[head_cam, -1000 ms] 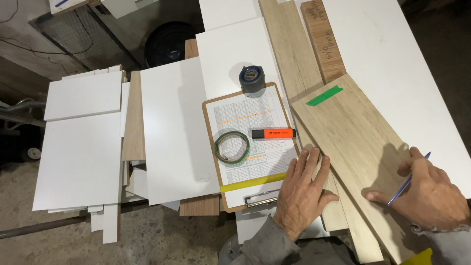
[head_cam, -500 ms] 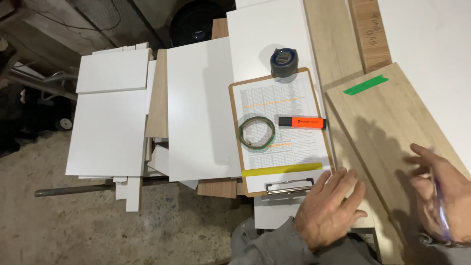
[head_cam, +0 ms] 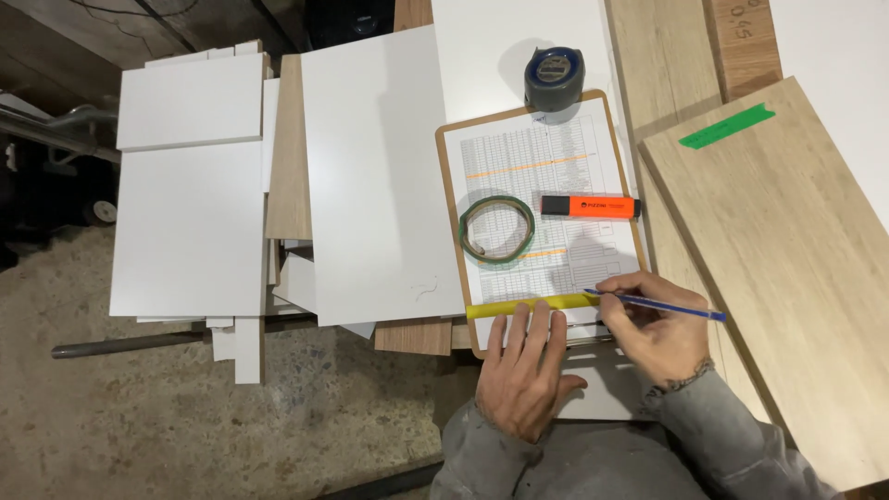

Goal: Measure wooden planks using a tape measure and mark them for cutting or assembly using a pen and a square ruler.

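My left hand (head_cam: 525, 372) lies flat, fingers spread, on the lower edge of a brown clipboard (head_cam: 448, 199), its fingertips touching a yellow strip (head_cam: 519, 306) across the printed sheet (head_cam: 537, 176). My right hand (head_cam: 653, 329) holds a blue pen (head_cam: 662, 305), its tip at the right end of the yellow strip. On the sheet lie a green tape ring (head_cam: 497, 228) and an orange highlighter (head_cam: 590, 206). A grey tape measure (head_cam: 554, 78) sits at the clipboard's top edge.
A light wooden board (head_cam: 787, 268) with a green tape mark (head_cam: 727, 125) lies to the right. White panels (head_cam: 380, 176) and smaller stacked white panels (head_cam: 190, 213) lie to the left. Concrete floor (head_cam: 139, 426) and a metal bar (head_cam: 120, 345) are below left.
My right hand moved left from the wooden board to the clipboard, bringing the pen tip to the yellow strip. My left hand shifted up onto the clipboard's lower edge. The view panned right.
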